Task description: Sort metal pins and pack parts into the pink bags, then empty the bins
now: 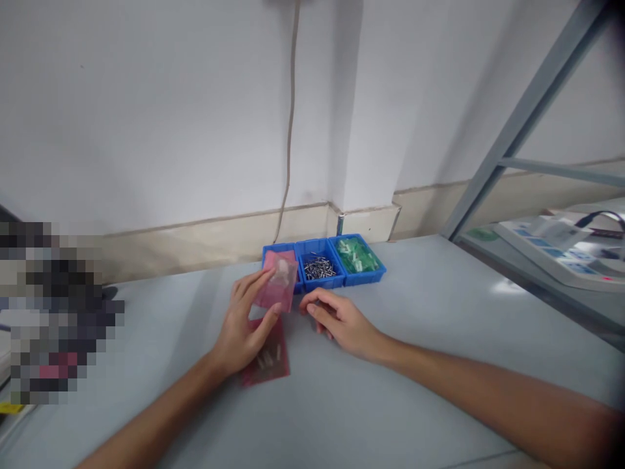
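Note:
My left hand (247, 329) is closed on a translucent pink plastic bag (286, 290), its thumb at the bag's lower edge and its fingers at the left side. That bag overlaps the left blue bin (266, 249), where more pink bags show. Beneath the left hand a second pink bag (268, 358) lies on the table with several small pale pieces inside. My right hand (336, 319) hovers just in front of the middle blue bin (315, 244), which holds many small metal pins (319, 268). Its fingers are curled towards the thumb, and whatever they may hold is hidden.
The right blue bin (374, 277) contains green bags (356, 254) with whitish parts. A cable (291, 117) hangs down the wall behind. At right stand a grey metal frame (517, 124) and a white device (561, 254). A pixelated area covers the far left.

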`<state>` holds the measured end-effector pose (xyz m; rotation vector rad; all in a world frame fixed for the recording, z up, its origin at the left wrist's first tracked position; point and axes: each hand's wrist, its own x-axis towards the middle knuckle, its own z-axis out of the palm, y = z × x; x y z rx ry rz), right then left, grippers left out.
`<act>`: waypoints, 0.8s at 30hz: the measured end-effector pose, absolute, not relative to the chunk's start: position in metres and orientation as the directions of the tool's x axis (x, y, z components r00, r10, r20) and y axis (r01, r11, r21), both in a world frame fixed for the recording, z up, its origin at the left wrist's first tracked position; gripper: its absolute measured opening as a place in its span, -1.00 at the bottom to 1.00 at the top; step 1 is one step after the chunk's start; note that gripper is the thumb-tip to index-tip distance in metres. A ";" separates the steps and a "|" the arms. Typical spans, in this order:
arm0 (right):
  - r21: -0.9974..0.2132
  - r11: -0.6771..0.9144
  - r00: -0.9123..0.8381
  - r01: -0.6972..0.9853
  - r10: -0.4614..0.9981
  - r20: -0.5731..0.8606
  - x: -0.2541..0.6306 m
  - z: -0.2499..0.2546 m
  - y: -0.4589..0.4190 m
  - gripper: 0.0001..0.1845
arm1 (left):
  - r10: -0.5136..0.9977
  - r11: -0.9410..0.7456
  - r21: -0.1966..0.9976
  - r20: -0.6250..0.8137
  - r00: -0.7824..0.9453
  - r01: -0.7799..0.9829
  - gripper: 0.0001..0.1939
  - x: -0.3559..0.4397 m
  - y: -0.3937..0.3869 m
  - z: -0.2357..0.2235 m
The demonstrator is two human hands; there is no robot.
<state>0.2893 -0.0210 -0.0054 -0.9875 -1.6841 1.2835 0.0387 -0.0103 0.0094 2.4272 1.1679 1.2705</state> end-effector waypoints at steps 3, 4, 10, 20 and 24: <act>-0.974 0.192 -0.404 0.122 0.906 0.128 0.289 -0.004 -0.021 -0.73 | 0.771 -0.619 0.497 0.531 0.352 0.607 -0.31 0.036 0.002 0.005; -0.974 0.192 -0.406 0.125 0.905 0.126 0.289 -0.004 -0.021 -0.73 | 0.790 -0.602 0.507 0.491 0.367 0.617 -0.29 0.035 0.006 0.002; -0.968 0.208 -0.414 0.144 0.901 0.132 0.288 -0.005 -0.022 -0.74 | 0.825 -0.563 0.502 0.392 0.407 0.657 -0.21 0.029 0.023 -0.018; -0.957 0.225 -0.403 0.182 0.905 0.136 0.287 -0.005 -0.021 -0.74 | 0.828 -0.534 0.467 0.459 0.323 0.705 -0.22 0.032 0.035 -0.019; -0.955 0.224 -0.402 0.194 0.906 0.131 0.287 -0.004 -0.021 -0.74 | 0.838 -0.532 0.467 0.413 0.357 0.707 -0.23 0.031 0.036 -0.021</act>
